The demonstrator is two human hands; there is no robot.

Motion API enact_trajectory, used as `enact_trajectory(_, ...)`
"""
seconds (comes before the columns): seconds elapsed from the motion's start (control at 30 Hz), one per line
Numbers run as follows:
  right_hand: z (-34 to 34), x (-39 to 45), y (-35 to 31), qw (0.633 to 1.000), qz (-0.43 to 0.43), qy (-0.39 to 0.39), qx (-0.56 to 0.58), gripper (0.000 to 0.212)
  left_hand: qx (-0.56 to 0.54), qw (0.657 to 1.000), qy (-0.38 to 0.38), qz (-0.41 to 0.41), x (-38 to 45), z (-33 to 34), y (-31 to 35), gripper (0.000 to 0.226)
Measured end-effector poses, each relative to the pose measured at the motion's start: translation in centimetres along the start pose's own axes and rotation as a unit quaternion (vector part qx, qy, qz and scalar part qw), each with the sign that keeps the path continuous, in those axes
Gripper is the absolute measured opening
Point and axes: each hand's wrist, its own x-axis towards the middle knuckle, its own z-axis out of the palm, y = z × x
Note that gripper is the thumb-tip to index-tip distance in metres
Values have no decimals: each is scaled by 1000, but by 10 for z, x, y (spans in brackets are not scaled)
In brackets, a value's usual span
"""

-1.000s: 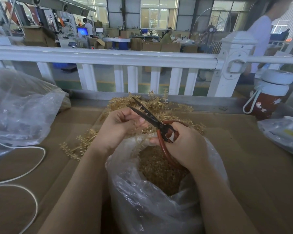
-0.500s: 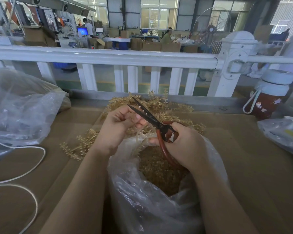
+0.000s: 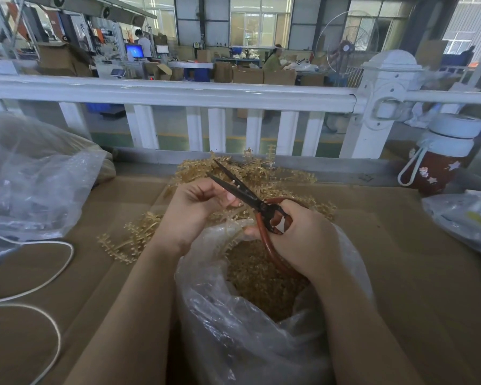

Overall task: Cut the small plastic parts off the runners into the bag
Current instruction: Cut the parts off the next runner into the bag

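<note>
A clear plastic bag (image 3: 261, 343) stands open in front of me, holding a heap of small amber parts (image 3: 261, 279). Above its mouth my right hand (image 3: 303, 240) grips the red-handled scissors (image 3: 250, 198), whose dark blades are parted and point up and away to the left. My left hand (image 3: 195, 209) pinches a thin amber runner (image 3: 233, 212) just below the blades. A pile of amber runners (image 3: 261, 173) lies on the cardboard behind my hands, and more runners (image 3: 128, 240) lie to the left.
Brown cardboard (image 3: 414, 259) covers the table. A large crumpled plastic bag (image 3: 34, 184) sits at left, with a white cord (image 3: 39, 287) looping in front of it. A red bottle with a white lid (image 3: 439, 159) and another plastic bag (image 3: 464, 218) are at right. A white railing (image 3: 178, 93) runs behind.
My left hand has lifted slightly and shifted the runner at the blades. The scissors stay in nearly the same place. A person in white at the far right has walked out of view.
</note>
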Motion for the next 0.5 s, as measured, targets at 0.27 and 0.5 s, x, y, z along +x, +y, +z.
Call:
enact_trajectory(0.27, 2, 0, 1, 1000, -17, 15, 6, 61, 6, 1000, -15, 9, -1, -3, 3, 10)
enact_trajectory(0.5, 2, -1, 0, 999, -23, 18, 16, 60, 8, 1000, -12, 7, 0, -6, 2, 14)
